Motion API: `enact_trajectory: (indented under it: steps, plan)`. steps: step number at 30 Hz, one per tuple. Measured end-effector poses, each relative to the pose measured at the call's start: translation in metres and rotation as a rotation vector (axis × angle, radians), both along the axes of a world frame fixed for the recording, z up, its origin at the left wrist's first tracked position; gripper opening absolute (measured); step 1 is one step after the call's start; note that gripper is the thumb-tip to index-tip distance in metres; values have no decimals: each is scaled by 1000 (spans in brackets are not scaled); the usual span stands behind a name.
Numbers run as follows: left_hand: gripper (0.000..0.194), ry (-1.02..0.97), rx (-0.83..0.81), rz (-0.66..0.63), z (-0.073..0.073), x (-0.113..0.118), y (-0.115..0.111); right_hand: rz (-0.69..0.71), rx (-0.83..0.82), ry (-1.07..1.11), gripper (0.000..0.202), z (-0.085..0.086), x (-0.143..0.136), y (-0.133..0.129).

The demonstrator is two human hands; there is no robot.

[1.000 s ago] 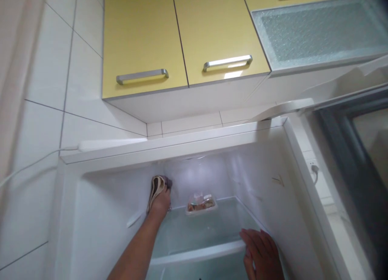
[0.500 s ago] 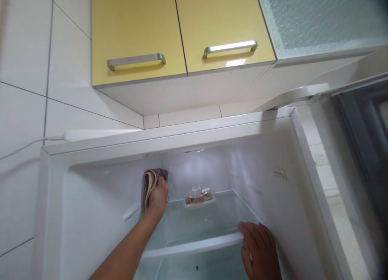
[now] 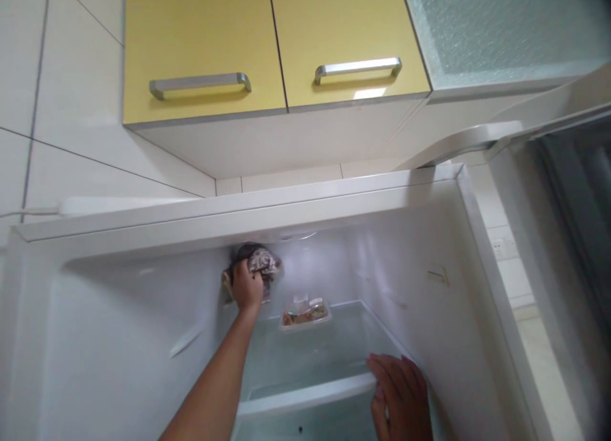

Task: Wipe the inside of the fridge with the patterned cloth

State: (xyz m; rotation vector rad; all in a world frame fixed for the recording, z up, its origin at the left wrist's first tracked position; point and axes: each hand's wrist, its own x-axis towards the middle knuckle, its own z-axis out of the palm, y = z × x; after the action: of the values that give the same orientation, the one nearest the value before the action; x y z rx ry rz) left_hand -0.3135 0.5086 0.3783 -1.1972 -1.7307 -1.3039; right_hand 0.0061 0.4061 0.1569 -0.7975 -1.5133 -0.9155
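Inside the open refrigerator, my left hand (image 3: 247, 285) grips a patterned brown and beige cloth (image 3: 263, 263) against the back wall, near the upper left corner. The cloth looks crumpled, and part of it is behind my fingers. My right hand (image 3: 401, 390) rests at the right end of the glass shelf's (image 3: 310, 390) white front edge, fingers bent over it, with a gap between thumb and fingers. A clear plastic tray of food (image 3: 305, 315) sits at the back of the shelf, to the right of the cloth.
Yellow cabinets (image 3: 205, 40) with metal handles hang above the refrigerator. Its door (image 3: 563, 250) stands open at the right. A small ledge (image 3: 185, 343) sticks out from the left inner wall. Below the front shelf edge, a small dark spot (image 3: 300, 429) shows.
My left hand has moved the cloth slightly up and to the right along the back wall, and the cloth has spread and crumpled. My right hand stays at the shelf edge. The view has shifted slightly.
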Motion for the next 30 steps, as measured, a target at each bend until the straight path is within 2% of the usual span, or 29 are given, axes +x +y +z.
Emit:
enact_trajectory:
  steps: [4,6,8,12,17,20,23,25,27,30]
  plan:
    - [37,-493,39,77,-16,31,49,-1,23,20,40,-3,-1,7]
    - [38,-607,43,92,-18,46,65,1,16,42,40,-5,-3,9]
    - [39,-607,51,79,-17,60,71,7,7,55,39,-7,-5,10]
    - [40,-330,32,-45,-14,88,68,38,-18,110,38,-9,-9,9]
    - [40,221,-125,-294,-9,129,62,59,-29,138,38,-10,-10,8]
    - [35,538,-246,-427,-4,143,63,58,-20,121,37,-11,-8,10]
    - [33,718,-307,-462,-4,139,60,52,4,111,37,-11,-8,12]
    - [35,731,-305,-412,-5,127,56,46,21,104,38,-11,-8,13]
    - [40,655,-276,-307,-5,111,51,37,30,98,39,-11,-7,15]
    - [44,411,-216,-97,-6,85,42,29,39,80,39,-10,-3,16]
